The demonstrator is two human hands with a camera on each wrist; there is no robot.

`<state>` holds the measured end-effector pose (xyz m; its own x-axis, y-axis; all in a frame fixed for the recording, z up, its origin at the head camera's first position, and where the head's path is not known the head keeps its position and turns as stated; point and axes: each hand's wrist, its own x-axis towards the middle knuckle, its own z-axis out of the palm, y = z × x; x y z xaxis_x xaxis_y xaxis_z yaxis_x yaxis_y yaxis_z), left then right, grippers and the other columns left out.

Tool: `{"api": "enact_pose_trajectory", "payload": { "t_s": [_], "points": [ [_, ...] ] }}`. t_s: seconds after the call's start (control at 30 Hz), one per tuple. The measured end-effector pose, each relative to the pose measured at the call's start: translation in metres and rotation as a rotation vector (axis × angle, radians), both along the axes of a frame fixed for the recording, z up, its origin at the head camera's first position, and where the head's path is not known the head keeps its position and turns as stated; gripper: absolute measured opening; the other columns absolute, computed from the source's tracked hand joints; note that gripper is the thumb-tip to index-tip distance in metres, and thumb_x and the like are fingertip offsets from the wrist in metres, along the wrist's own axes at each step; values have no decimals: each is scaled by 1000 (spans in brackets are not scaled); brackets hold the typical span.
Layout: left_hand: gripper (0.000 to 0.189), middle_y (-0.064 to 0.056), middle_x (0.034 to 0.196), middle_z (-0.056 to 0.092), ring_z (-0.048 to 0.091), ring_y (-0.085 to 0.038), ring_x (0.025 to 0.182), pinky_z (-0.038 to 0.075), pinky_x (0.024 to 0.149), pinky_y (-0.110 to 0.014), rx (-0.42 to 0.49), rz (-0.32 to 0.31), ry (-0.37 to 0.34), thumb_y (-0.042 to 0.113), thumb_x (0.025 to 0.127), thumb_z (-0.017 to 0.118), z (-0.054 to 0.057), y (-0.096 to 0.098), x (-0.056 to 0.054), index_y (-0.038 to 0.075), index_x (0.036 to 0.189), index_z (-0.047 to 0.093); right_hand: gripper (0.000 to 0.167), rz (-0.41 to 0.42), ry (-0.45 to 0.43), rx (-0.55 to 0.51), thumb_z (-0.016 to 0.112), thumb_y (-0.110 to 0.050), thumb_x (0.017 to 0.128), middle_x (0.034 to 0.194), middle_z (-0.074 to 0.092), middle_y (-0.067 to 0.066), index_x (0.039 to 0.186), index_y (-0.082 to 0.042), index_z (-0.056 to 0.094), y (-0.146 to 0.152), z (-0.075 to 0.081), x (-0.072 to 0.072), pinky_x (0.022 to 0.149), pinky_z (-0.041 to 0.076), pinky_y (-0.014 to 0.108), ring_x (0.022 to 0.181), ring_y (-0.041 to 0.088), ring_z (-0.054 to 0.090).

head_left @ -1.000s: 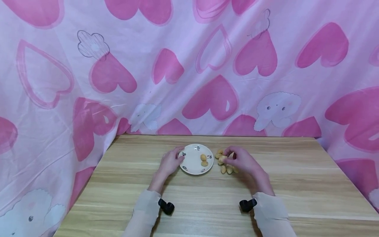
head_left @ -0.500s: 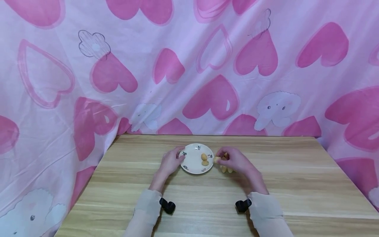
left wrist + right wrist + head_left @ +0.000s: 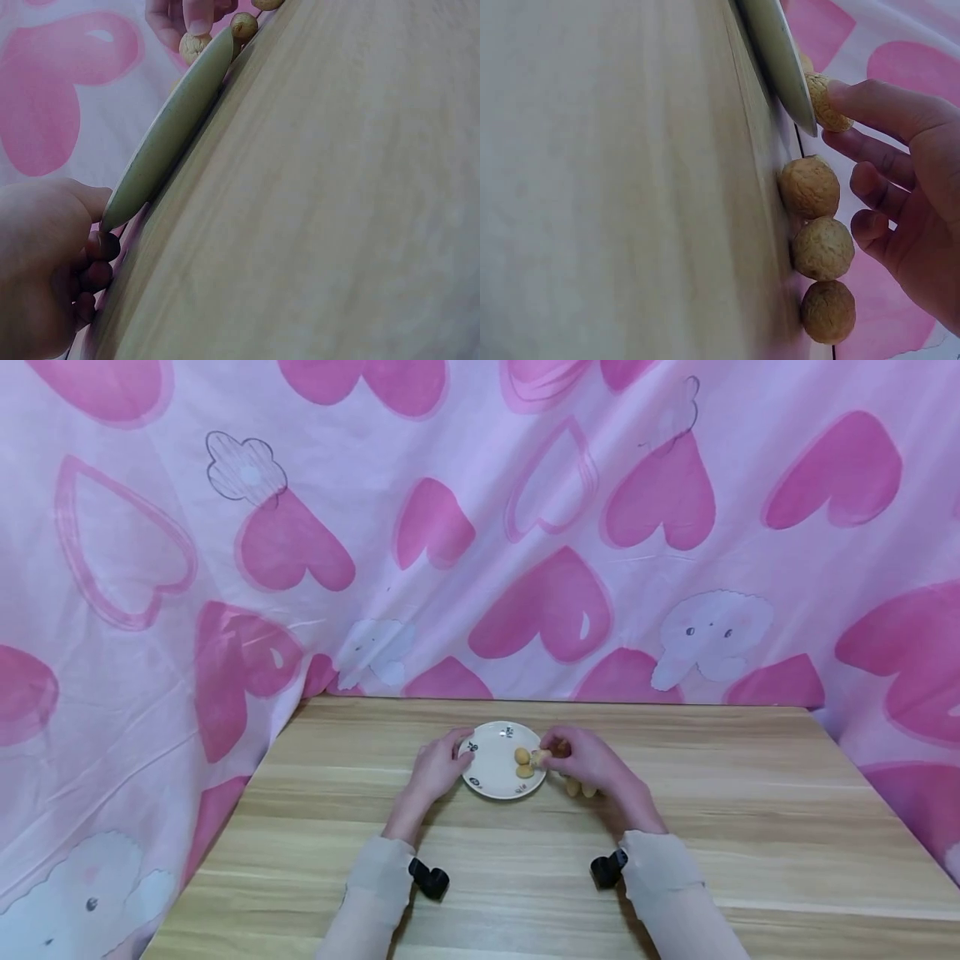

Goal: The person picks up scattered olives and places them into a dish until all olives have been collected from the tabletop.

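Observation:
A white plate [image 3: 491, 775] with small dark motifs lies on the wooden table. My left hand [image 3: 437, 768] pinches its left rim, thumb above and fingers curled below, as the left wrist view shows. Two tan walnuts [image 3: 522, 756] sit on the plate's right part. Between thumb and fingers of my right hand [image 3: 592, 762] is another wrinkled walnut [image 3: 826, 103], held over the plate's right rim and close to those two. Several more walnuts [image 3: 823, 248] rest on the table under and beside the right hand, partly hidden by it in the head view.
The wooden table [image 3: 510, 877] extends to both sides and towards me. A pink cloth [image 3: 540, 602] with hearts hangs along its back edge and sides. A small black camera [image 3: 431, 880] is strapped at each sleeved wrist.
My right hand has carried a walnut leftward from the pile to over the plate's right side. The left hand has stayed at the rim. The head view has shifted slightly.

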<state>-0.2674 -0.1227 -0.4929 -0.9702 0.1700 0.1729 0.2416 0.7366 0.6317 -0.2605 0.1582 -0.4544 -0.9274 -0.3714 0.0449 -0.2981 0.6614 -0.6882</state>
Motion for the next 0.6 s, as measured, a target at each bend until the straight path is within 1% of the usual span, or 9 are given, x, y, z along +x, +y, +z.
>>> {"api": "enact_pose_trajectory", "payload": {
  "t_s": [0.13,0.33,0.43,0.6],
  "points": [
    [46,2,69,53,48,-14,65,41,90,-45,-3,-5,4,22,93,67,0,0,-1,14,138,59,19,13,-3,5,75,-23,88,96,69,1,104,-16,68,-1,2,-2,82,49,37,81,14,61],
    [46,2,69,53,48,-15,66,41,91,-45,-7,-9,10,22,93,67,1,0,-1,13,137,59,19,18,-21,7,75,-24,88,95,69,-1,105,-19,69,-4,1,-7,82,50,36,81,13,62],
    [46,3,69,53,48,-14,66,41,91,-46,-9,-8,19,22,93,67,0,0,-1,13,137,59,19,34,-22,14,76,-24,88,95,69,-3,105,-21,69,-6,-1,-10,82,50,36,81,13,63],
    [46,4,69,53,49,-14,65,42,92,-46,-11,-10,28,23,92,67,-1,0,-1,13,136,60,18,63,-13,23,75,-21,87,94,68,-2,105,-20,70,-8,-3,-10,80,49,35,80,14,61]
  ]
}}
